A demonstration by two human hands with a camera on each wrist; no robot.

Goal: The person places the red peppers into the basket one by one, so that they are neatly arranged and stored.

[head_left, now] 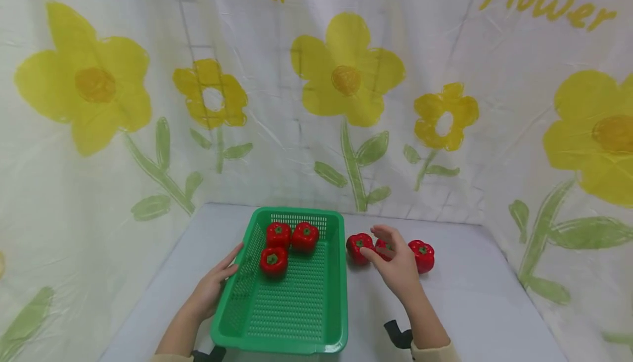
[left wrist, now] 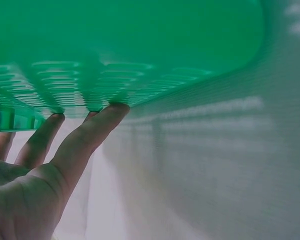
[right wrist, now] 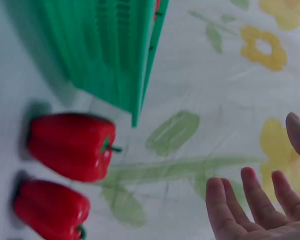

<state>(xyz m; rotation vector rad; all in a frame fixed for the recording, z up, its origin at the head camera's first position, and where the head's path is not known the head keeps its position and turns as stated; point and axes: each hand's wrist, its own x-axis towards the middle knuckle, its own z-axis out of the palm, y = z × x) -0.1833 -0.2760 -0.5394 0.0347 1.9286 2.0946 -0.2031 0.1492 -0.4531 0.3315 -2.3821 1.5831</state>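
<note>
A green plastic basket lies on the white table, holding three red bell peppers: one at back left, one at back right and one in front. Against its left side my left hand rests with extended fingertips touching the slotted wall. My right hand hovers over the row of bell peppers right of the basket, thumb and fingers spread apart, nothing held. In that row are a left pepper, a partly hidden middle one and a right one.
A white curtain painted with yellow flowers hangs behind the table and round its sides. Dark curved pieces show near both wrists. The table extends to the right of the peppers.
</note>
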